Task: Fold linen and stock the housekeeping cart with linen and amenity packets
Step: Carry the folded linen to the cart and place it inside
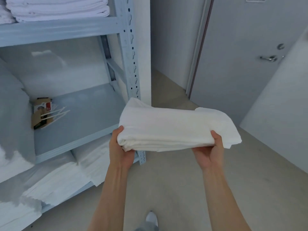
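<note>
2 hands grip 1 folded white linen in mid-air over the floor: left hand curled round its left end, right hand round the right end, thumbs on top. Left of it, grey shelving rack; folded white stacks on top shelf, more below. Closed door beyond.

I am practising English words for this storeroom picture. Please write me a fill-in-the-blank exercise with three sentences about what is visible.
1. The folded white linen is held by ____ hands, the left hand and the right hand.
2. The linen's colour is ____.
3. The door handle is on the ____ side of the picture.

Missing words: both; white; right
</note>
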Demonstrator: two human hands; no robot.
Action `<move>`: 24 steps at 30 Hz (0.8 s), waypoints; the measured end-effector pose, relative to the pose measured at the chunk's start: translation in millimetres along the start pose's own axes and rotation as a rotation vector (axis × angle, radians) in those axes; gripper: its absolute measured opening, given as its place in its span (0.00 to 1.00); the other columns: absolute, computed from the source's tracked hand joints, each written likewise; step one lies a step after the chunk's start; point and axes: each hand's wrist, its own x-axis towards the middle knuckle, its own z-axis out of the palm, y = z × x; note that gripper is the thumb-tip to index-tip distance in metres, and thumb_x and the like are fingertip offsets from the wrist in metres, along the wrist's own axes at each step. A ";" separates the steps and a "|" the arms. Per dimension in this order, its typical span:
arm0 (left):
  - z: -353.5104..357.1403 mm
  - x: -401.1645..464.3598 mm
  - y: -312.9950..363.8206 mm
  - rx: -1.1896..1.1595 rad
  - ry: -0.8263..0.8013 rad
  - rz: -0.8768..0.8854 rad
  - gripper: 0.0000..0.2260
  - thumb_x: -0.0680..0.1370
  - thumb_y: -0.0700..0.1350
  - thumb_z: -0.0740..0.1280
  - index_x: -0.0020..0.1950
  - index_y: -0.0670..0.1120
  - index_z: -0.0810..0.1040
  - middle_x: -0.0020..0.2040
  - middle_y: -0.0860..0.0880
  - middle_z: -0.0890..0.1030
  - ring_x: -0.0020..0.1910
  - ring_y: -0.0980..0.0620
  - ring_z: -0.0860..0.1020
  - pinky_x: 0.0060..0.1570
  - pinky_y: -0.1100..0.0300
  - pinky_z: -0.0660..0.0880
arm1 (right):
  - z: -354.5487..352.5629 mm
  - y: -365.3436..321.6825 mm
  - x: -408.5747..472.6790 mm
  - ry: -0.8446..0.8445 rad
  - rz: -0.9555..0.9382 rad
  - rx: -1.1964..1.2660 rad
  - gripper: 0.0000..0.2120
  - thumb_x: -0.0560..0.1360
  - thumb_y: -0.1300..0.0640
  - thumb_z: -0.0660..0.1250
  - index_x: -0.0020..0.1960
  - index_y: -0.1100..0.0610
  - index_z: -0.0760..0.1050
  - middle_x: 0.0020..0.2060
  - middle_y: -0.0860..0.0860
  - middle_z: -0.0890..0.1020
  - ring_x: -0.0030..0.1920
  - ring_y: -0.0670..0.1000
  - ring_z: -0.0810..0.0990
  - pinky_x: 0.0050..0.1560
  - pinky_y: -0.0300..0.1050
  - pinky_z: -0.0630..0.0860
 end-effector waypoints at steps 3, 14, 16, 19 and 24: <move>26.5 19.9 -24.2 0.020 -0.071 -0.015 0.14 0.79 0.47 0.63 0.38 0.50 0.86 0.40 0.51 0.85 0.37 0.54 0.84 0.34 0.63 0.78 | -8.5 -28.4 16.3 0.032 -0.041 0.047 0.24 0.75 0.55 0.66 0.71 0.56 0.73 0.65 0.55 0.80 0.66 0.59 0.78 0.67 0.59 0.71; 167.0 179.2 -95.6 -0.007 -0.112 -0.095 0.12 0.78 0.48 0.64 0.51 0.46 0.86 0.55 0.47 0.85 0.53 0.48 0.83 0.51 0.56 0.79 | 7.6 -126.2 195.0 0.021 -0.163 0.053 0.27 0.74 0.56 0.68 0.73 0.55 0.71 0.66 0.54 0.79 0.66 0.58 0.78 0.67 0.58 0.71; 194.8 216.2 -104.5 -0.012 -0.114 -0.092 0.13 0.77 0.48 0.65 0.56 0.45 0.84 0.57 0.46 0.84 0.54 0.47 0.82 0.52 0.56 0.78 | 18.9 -145.4 232.9 0.021 -0.179 0.053 0.26 0.74 0.56 0.67 0.72 0.55 0.72 0.66 0.54 0.79 0.66 0.57 0.78 0.67 0.58 0.72; 235.7 266.9 -113.8 -0.014 -0.156 -0.071 0.12 0.77 0.48 0.65 0.57 0.45 0.83 0.55 0.47 0.84 0.51 0.49 0.84 0.46 0.60 0.80 | 35.1 -170.0 286.9 0.002 -0.202 0.064 0.22 0.75 0.56 0.67 0.69 0.55 0.75 0.65 0.55 0.80 0.65 0.58 0.78 0.66 0.57 0.73; 301.8 341.4 -135.6 0.017 -0.199 -0.044 0.11 0.78 0.46 0.63 0.46 0.48 0.85 0.44 0.51 0.85 0.40 0.53 0.83 0.37 0.64 0.79 | 48.4 -210.0 376.8 0.015 -0.205 0.105 0.25 0.75 0.56 0.67 0.71 0.55 0.73 0.65 0.55 0.79 0.67 0.58 0.77 0.68 0.57 0.71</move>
